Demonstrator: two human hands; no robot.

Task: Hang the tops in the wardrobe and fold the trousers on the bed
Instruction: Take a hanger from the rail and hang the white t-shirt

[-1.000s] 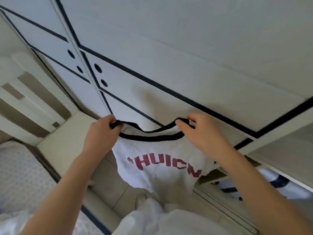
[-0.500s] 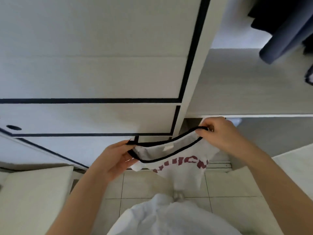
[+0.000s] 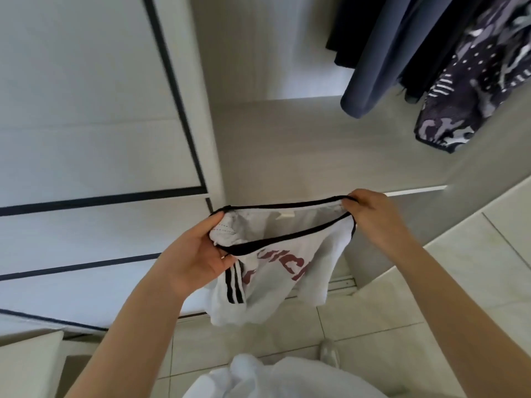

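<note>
The white cotton top with a black-trimmed neckline and dark red lettering (image 3: 290, 254) hung in the air between both hands, in front of the open section of the wardrobe and above the floor. Its neck opening was stretched wide and faced the camera, so the inside of the back showed, with a small pale label (image 3: 286, 215) sewn just under the far edge of the trim. Three black stripes (image 3: 235, 285) ran down the sleeve that drooped below the left side, and the hem fell loose and crumpled beneath.

The left hand (image 3: 198, 254) gripped the left end of the neckline, thumb laid over bunched fabric and fingers curled under the black trim. The right hand (image 3: 370, 216) pinched the right end of the neckline, fingers closed round the trim and holding it higher than the left end.

Behind the top stood the pale grey wardrobe shelf panel (image 3: 330, 145). Above it, well apart from the top, hung a navy blue garment (image 3: 382, 53), a black garment (image 3: 344, 30) to its left and a dark patterned garment with pale spots and stripes (image 3: 474, 90) to its right. To the left was the white wardrobe door with thin black lines (image 3: 86, 110). Below lay the pale tiled floor (image 3: 388, 326), with a metal sliding track (image 3: 342, 282) at the wardrobe's foot. White clothing (image 3: 273, 380) filled the bottom edge of the view.
</note>
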